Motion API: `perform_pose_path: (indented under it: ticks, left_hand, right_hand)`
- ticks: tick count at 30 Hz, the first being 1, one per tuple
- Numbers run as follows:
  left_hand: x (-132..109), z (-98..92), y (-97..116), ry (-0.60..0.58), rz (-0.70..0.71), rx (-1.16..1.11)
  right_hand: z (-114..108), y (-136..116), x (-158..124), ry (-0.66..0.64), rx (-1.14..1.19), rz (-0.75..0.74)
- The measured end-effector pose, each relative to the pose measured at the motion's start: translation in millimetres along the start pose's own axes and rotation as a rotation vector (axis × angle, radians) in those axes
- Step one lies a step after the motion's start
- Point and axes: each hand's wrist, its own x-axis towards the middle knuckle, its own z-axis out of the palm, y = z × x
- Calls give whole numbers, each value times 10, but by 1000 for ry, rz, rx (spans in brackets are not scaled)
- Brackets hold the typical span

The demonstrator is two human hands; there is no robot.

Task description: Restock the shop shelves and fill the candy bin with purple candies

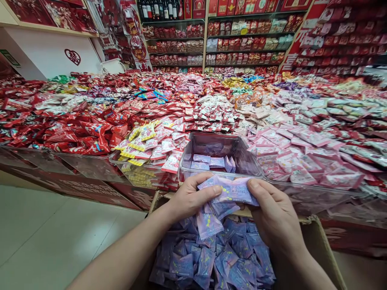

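Note:
Both hands are up over an open cardboard box full of purple candy packets. Several of the same purple packets are between them. My left hand is closed on these packets, thumb on top, with some hanging below its fingers. My right hand pinches the right end of the top packet between thumb and fingers. Just beyond the hands stands a clear plastic bin, with a few purple packets lying low inside it. The fingers under the packets are mostly hidden.
Heaped bins flank the clear one: yellow-and-white packets and red packets on the left, pink packets on the right. More sweets spread behind. Stocked shelves line the back wall. Pale floor tiles show at lower left.

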Motion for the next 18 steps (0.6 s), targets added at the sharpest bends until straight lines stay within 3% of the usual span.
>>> perform_pose_path:
  ticks: [4,8,9,11,14,16,18]
  left_hand:
    - [-12,-4,2,-40,53,102]
    - [-32,12,-10,-115,227,464]
    - [-36,19,-15,-158,263,540]
    - [-39,32,-25,-224,307,636]
    - [-39,43,-32,-230,325,689]
    - [-42,43,-29,-239,330,697]
    - [-52,41,-25,-259,347,697]
  right_hand:
    - [-49,0,-31,4,-56,-1]
    - [-214,-258,87,342,-248,-161]
    - [-220,-361,174,368,-272,-203]
    - [-139,-543,419,235,-297,-238]
    - [169,-605,899,-86,-371,-48]
    - [398,-473,1214,-114,-452,219]
    - [574,-255,1468,-87,-549,388]
